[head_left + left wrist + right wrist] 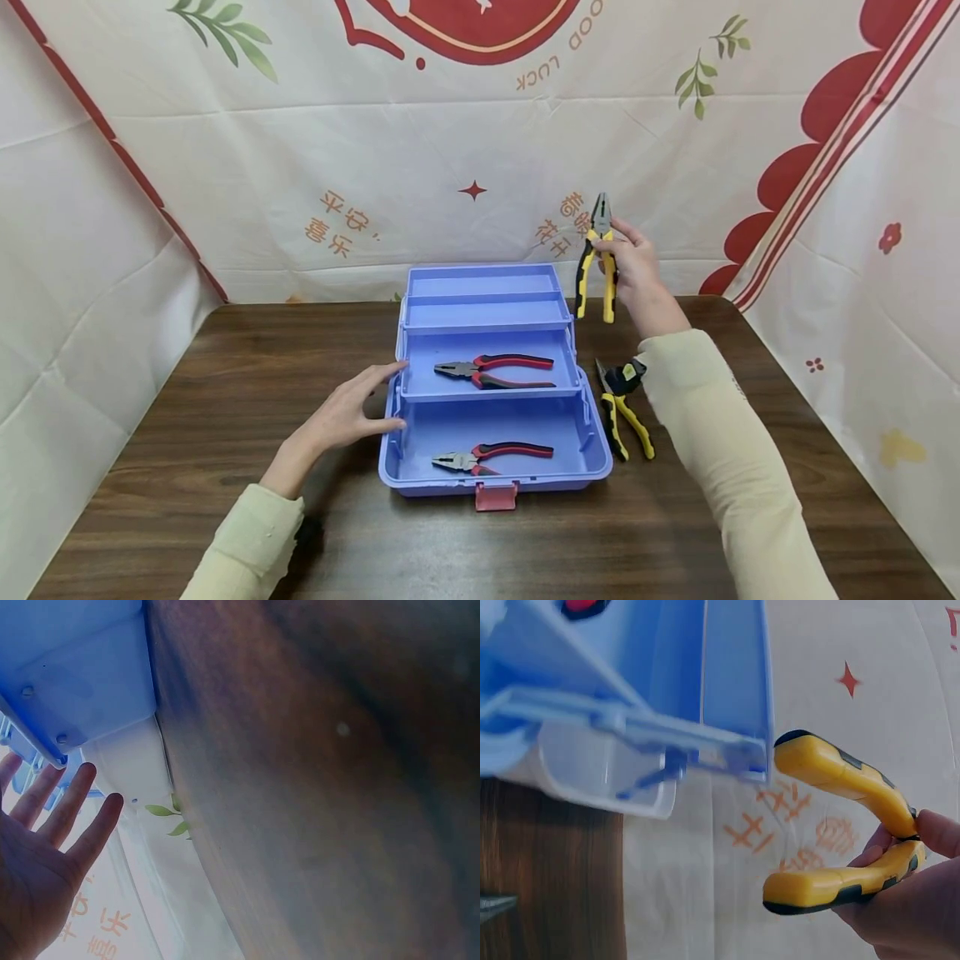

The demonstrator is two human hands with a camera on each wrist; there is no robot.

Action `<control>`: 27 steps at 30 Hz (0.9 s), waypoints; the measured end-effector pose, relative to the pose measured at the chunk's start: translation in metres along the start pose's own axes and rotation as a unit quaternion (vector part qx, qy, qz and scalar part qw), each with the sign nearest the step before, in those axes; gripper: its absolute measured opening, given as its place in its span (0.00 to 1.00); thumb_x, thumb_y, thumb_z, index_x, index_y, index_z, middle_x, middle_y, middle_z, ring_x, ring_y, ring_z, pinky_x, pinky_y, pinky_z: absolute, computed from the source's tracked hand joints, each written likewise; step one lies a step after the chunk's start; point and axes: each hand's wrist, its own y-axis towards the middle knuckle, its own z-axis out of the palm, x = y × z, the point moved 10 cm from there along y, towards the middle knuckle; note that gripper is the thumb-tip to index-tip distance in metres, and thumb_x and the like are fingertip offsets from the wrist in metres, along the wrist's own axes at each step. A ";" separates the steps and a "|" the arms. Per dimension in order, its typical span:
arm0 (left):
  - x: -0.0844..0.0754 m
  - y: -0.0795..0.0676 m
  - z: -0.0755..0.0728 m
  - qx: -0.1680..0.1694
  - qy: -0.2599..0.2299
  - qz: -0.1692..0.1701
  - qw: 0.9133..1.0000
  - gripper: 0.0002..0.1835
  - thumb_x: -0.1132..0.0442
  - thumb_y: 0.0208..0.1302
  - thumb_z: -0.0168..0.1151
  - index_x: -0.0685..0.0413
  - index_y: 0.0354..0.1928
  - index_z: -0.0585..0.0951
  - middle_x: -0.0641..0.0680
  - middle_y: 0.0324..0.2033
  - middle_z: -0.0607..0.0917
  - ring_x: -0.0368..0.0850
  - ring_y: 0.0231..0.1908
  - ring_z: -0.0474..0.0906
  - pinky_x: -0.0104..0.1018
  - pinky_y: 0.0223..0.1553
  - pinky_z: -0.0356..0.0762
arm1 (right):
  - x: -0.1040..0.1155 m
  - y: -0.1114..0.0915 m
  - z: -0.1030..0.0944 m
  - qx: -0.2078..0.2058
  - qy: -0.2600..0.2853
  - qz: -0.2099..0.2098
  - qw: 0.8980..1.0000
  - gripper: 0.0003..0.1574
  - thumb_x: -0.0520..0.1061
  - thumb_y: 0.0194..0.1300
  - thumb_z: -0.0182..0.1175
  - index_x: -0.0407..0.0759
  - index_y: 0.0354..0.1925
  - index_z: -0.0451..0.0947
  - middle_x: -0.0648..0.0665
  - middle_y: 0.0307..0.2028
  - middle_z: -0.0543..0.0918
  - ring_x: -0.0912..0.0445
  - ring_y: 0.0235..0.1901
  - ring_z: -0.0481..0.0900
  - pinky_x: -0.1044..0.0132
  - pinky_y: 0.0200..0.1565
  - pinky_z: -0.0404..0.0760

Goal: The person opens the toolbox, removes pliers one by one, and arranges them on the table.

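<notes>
My right hand (633,262) pinches a pair of yellow-and-black combination pliers (602,242) near the pivot, raised beside the back right of a blue toolbox (495,486). The metal nose points up and the handles hang down, spread apart; the right wrist view shows the yellow handles (847,889) close up. At the toolbox's left side, my left hand (347,414) is spread, its fingertips at the box edge. In the left wrist view that hand (37,877) shows extended fingers. Red-and-black pliers (517,362) lie in the middle tray, and another red-and-black pair (517,450) in the bottom compartment.
Yellow-handled pliers (630,425) with a pointed nose lie on the wooden table (225,417) right of the toolbox, partly behind my right wrist's camera. A pink latch (496,497) hangs at the box front. A printed white cloth (450,167) stands behind the table.
</notes>
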 end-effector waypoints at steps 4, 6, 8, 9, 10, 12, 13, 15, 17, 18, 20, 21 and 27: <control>0.000 0.000 -0.001 -0.001 -0.003 0.000 1.000 0.43 0.42 0.45 0.65 0.45 0.64 0.60 0.52 0.55 0.69 0.50 0.51 0.68 0.48 0.48 0.66 | -0.005 0.001 -0.018 -0.005 -0.021 0.027 0.999 0.36 0.37 0.59 0.56 0.53 0.63 0.59 0.48 0.45 0.72 0.61 0.31 0.73 0.70 0.32 0.68; 0.000 0.000 -0.001 -0.001 -0.004 -0.001 1.000 0.43 0.41 0.45 0.65 0.45 0.64 0.60 0.52 0.55 0.69 0.50 0.51 0.68 0.48 0.48 0.66 | -0.009 0.001 -0.026 -0.005 -0.023 0.040 0.999 0.36 0.37 0.59 0.56 0.52 0.64 0.59 0.49 0.41 0.73 0.61 0.30 0.73 0.71 0.31 0.68; 0.000 0.000 -0.001 -0.001 -0.006 -0.002 1.000 0.43 0.42 0.45 0.65 0.45 0.64 0.60 0.52 0.55 0.69 0.50 0.51 0.68 0.48 0.48 0.66 | -0.013 0.002 -0.034 -0.003 -0.031 0.049 0.998 0.36 0.37 0.59 0.56 0.51 0.64 0.58 0.50 0.41 0.72 0.61 0.31 0.73 0.71 0.30 0.69; 0.000 0.000 -0.001 -0.001 -0.006 -0.003 1.000 0.43 0.42 0.45 0.65 0.46 0.64 0.60 0.52 0.54 0.69 0.50 0.51 0.68 0.48 0.48 0.66 | -0.015 0.002 -0.039 -0.004 -0.042 0.052 0.998 0.36 0.38 0.59 0.56 0.51 0.64 0.58 0.49 0.43 0.71 0.61 0.32 0.72 0.72 0.30 0.69; 0.000 0.000 -0.001 0.000 -0.006 -0.004 1.000 0.43 0.42 0.45 0.65 0.45 0.64 0.60 0.52 0.55 0.69 0.50 0.51 0.68 0.48 0.48 0.66 | -0.018 0.002 -0.043 -0.006 -0.056 0.057 0.997 0.36 0.39 0.59 0.56 0.51 0.64 0.57 0.48 0.45 0.70 0.60 0.33 0.71 0.71 0.31 0.69; 0.000 0.000 -0.001 0.000 -0.008 -0.005 1.000 0.43 0.43 0.45 0.65 0.46 0.64 0.60 0.52 0.55 0.69 0.51 0.51 0.68 0.49 0.48 0.66 | -0.024 0.001 -0.052 -0.008 -0.093 0.064 0.994 0.36 0.41 0.60 0.56 0.51 0.65 0.56 0.45 0.51 0.66 0.58 0.38 0.69 0.70 0.33 0.68; 0.000 0.000 -0.001 0.000 -0.008 -0.004 1.000 0.43 0.43 0.45 0.66 0.46 0.64 0.60 0.53 0.55 0.69 0.51 0.51 0.68 0.49 0.48 0.66 | -0.027 0.001 -0.057 -0.008 -0.116 0.067 0.991 0.37 0.43 0.60 0.56 0.52 0.65 0.55 0.44 0.54 0.64 0.58 0.40 0.68 0.70 0.35 0.68; 0.000 0.000 -0.001 -0.001 -0.008 -0.004 1.000 0.43 0.44 0.45 0.66 0.46 0.64 0.60 0.53 0.55 0.69 0.50 0.51 0.68 0.49 0.48 0.66 | -0.033 0.000 -0.066 -0.004 -0.154 0.074 0.985 0.37 0.47 0.61 0.55 0.53 0.66 0.53 0.42 0.59 0.60 0.56 0.43 0.65 0.68 0.39 0.67; 0.000 0.000 -0.001 -0.004 -0.008 -0.002 1.000 0.43 0.44 0.45 0.66 0.46 0.64 0.60 0.53 0.55 0.69 0.50 0.51 0.68 0.49 0.48 0.66 | -0.039 -0.001 -0.073 0.006 -0.182 0.080 0.980 0.38 0.49 0.61 0.55 0.54 0.66 0.51 0.42 0.62 0.56 0.54 0.46 0.62 0.66 0.43 0.65; 0.000 0.000 -0.001 -0.004 -0.006 -0.001 1.000 0.43 0.44 0.45 0.66 0.46 0.64 0.60 0.53 0.55 0.69 0.50 0.51 0.68 0.49 0.48 0.66 | -0.042 -0.002 -0.077 0.012 -0.190 0.084 0.978 0.39 0.51 0.61 0.55 0.54 0.67 0.51 0.42 0.63 0.55 0.54 0.47 0.61 0.64 0.44 0.65; 0.000 0.000 -0.001 -0.006 -0.006 0.001 1.000 0.43 0.43 0.45 0.66 0.46 0.63 0.61 0.53 0.55 0.69 0.50 0.51 0.68 0.49 0.48 0.66 | -0.049 -0.004 -0.084 0.024 -0.199 0.092 0.975 0.39 0.52 0.61 0.53 0.54 0.67 0.50 0.42 0.63 0.54 0.52 0.50 0.59 0.61 0.48 0.62; 0.000 0.000 -0.001 -0.006 -0.006 0.001 1.000 0.43 0.44 0.45 0.66 0.46 0.63 0.61 0.53 0.55 0.69 0.50 0.51 0.68 0.49 0.47 0.66 | -0.052 -0.006 -0.087 0.027 -0.201 0.097 0.975 0.39 0.52 0.61 0.54 0.54 0.67 0.49 0.41 0.64 0.53 0.51 0.52 0.58 0.59 0.50 0.61; 0.003 0.000 0.000 -0.002 -0.011 -0.008 1.000 0.43 0.44 0.45 0.66 0.45 0.64 0.61 0.51 0.54 0.69 0.49 0.50 0.68 0.48 0.48 0.66 | -0.073 -0.014 -0.107 0.046 -0.222 0.127 0.966 0.43 0.53 0.60 0.55 0.54 0.67 0.47 0.42 0.66 0.44 0.46 0.60 0.46 0.49 0.58 0.50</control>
